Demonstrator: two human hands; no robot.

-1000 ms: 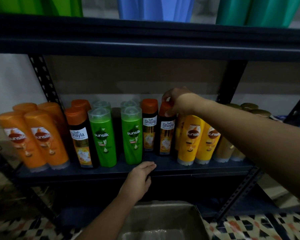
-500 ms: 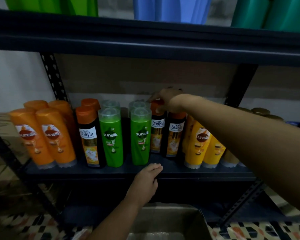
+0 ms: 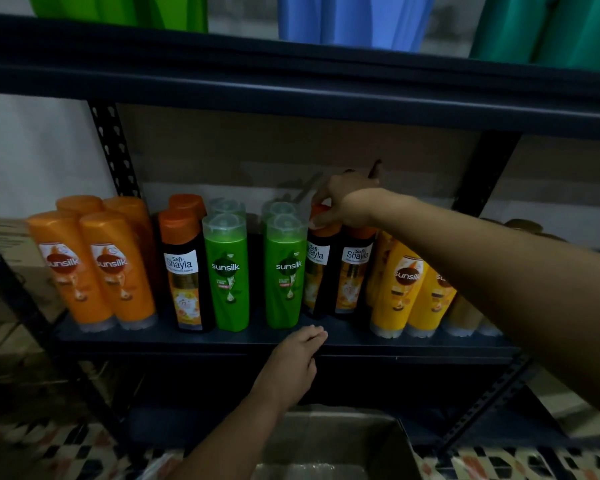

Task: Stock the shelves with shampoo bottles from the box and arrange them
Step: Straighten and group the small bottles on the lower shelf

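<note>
Dark metal shelving point(image 3: 361, 344) with perforated uprights stands against a pale wall, over a patterned tile floor point(image 3: 32, 448). On the middle shelf, left to right: a cluster of orange Sunsilk bottles point(image 3: 118, 268), two black Safi Shayla bottles with orange caps point(image 3: 184, 271), green Sunsilk bottles with clear caps in two columns point(image 3: 227, 271), then another pair of black Safi Shayla bottles, then yellow Sunsilk bottles point(image 3: 400, 285), and brownish bottles at the far right, mostly hidden by the forearm.

Right hand point(image 3: 347, 202) reaches in from the right, above the second Shayla pair. Its fingers curl down onto the orange cap of the left black Shayla bottle of that pair point(image 3: 317, 271), gripping it at the top. That bottle leans slightly, its base on the shelf, touching its neighbour, the right black Shayla bottle point(image 3: 355, 271), and sitting just beside the nearer green bottle (label partly turned away).

Left hand point(image 3: 291, 365) rests on the front edge of the shelf, fingers straight and together, holding nothing.

Open cardboard box point(image 3: 326, 438) sits below, at the bottom edge of view; contents not discernible. Upper shelf carries green, blue and teal items point(image 3: 354, 19), cropped by the frame.
</note>
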